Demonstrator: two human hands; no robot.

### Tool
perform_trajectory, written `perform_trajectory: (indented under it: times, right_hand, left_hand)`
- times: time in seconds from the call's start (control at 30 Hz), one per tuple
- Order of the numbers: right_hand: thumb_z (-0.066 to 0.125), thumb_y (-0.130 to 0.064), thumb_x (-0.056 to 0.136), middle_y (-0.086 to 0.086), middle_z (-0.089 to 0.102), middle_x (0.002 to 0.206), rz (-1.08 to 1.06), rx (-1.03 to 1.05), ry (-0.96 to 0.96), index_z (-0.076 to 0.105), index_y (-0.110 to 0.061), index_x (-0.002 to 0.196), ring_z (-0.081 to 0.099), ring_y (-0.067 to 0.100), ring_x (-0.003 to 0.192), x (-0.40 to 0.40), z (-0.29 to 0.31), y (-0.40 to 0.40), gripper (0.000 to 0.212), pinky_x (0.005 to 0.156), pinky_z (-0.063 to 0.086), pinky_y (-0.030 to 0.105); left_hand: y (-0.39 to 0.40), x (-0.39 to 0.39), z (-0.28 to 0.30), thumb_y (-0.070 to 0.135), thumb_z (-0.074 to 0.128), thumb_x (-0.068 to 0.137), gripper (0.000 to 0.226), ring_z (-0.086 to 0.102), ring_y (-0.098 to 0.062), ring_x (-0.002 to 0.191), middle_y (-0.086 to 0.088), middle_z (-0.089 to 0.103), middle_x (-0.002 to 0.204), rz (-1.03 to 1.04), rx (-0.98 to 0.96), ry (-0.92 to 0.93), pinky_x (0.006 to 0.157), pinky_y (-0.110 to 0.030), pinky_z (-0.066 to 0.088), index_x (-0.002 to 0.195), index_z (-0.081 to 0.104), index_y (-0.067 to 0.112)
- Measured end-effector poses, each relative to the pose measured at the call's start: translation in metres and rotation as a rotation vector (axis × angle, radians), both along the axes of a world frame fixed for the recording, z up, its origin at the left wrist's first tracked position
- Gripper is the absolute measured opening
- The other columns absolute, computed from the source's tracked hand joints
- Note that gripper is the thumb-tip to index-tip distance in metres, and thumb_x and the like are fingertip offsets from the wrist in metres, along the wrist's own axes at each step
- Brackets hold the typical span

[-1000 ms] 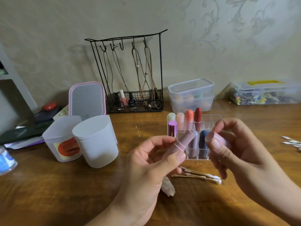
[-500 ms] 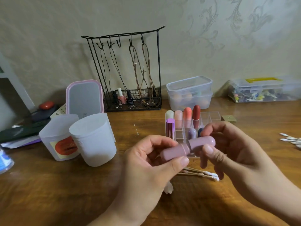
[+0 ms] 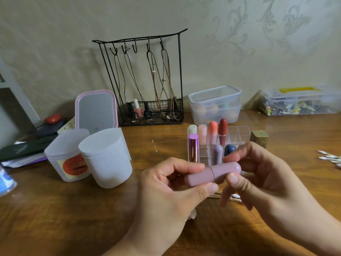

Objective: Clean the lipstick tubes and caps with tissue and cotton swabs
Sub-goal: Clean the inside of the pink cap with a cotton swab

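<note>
You held the mauve lipstick tube (image 3: 212,174) w/ both hands, cap on, lying roughly level above the wooden table (image 3: 55,218), in front of the clear organizer (image 3: 238,133). Your left hand (image 3: 166,196) pinched its base btwn thumb & curled fingers; your right hand (image 3: 258,178) pinched the capped end btwn thumb & forefinger. Used cotton swabs (image 3: 234,197) lay on the table just below the tube; more swabs (image 3: 330,157) at far right. Two white cups (image 3: 107,159) stood at left.

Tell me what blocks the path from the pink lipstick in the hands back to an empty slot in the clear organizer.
Nothing visible blocks it. The capped pink lipstick, held by left hand and right hand, sits just in front of the clear organizer, whose back right compartments are empty and open on top.
</note>
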State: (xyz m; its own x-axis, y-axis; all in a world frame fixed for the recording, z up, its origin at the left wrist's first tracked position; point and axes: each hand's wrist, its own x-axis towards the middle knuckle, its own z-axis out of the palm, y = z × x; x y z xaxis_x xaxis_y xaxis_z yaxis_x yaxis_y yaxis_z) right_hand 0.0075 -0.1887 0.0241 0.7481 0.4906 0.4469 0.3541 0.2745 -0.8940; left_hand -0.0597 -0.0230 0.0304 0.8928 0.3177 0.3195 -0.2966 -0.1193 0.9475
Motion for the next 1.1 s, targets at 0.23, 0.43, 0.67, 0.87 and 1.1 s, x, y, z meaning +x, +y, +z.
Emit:
perform_trajectory:
  times: [0.23,0.43,0.67,0.87,1.1]
  right_hand:
    - [0.068,-0.044,0.084,0.011,0.071,0.082,-0.101,-0.175,-0.078,0.060,-0.019,0.095,0.067,0.022,0.060,0.000,0.001,-0.001,0.028,0.051,0.054,0.030]
    - [0.074,-0.024,0.084,-0.020,0.065,0.096,-0.567,-0.345,-0.602,0.068,-0.028,0.100,0.062,0.011,0.072,0.008,0.005,-0.006,0.018,0.058,0.045,0.014]
    - [0.074,-0.033,0.083,-0.019,0.069,0.088,-0.744,-0.709,-0.928,0.065,-0.028,0.097,0.057,0.009,0.048,0.017,0.019,0.009,0.018,0.039,0.043,0.023]
    - [0.087,-0.019,0.071,-0.014,0.073,0.089,-0.745,-0.957,-0.962,0.068,-0.031,0.094,0.061,0.019,0.048,0.033,0.014,0.019,0.032,0.042,0.022,0.012]
    - [0.092,-0.017,0.056,-0.005,0.075,0.094,-0.731,-1.096,-1.051,0.071,-0.028,0.109,0.061,0.024,0.042,0.037,0.010,0.026,0.058,0.036,0.031,0.017]
  left_hand:
    - [0.003,0.002,-0.005,0.024,0.086,0.053,0.032,0.068,-0.028,0.061,0.003,0.072,0.088,0.011,0.120,-0.051,0.051,-0.052,0.057,0.082,0.074,0.025]
    - [0.015,0.013,-0.008,0.008,0.083,0.068,0.041,0.065,-0.013,0.096,0.008,0.067,0.101,0.022,0.287,-0.100,0.074,-0.018,0.054,0.099,0.067,0.029]
    - [0.021,0.020,-0.011,0.007,0.070,0.080,0.026,0.066,-0.010,0.089,0.010,0.070,0.090,0.096,0.237,-0.080,0.071,-0.016,0.051,0.097,0.068,0.026]
    - [0.021,0.021,-0.015,0.012,0.069,0.083,0.024,0.064,-0.004,0.094,0.015,0.069,0.093,0.100,0.294,-0.032,0.073,-0.013,0.051,0.097,0.067,0.031]
    - [0.020,0.021,-0.016,0.013,0.069,0.084,0.021,0.063,-0.005,0.095,0.015,0.068,0.092,0.070,0.317,-0.031,0.074,-0.012,0.050,0.094,0.067,0.031]
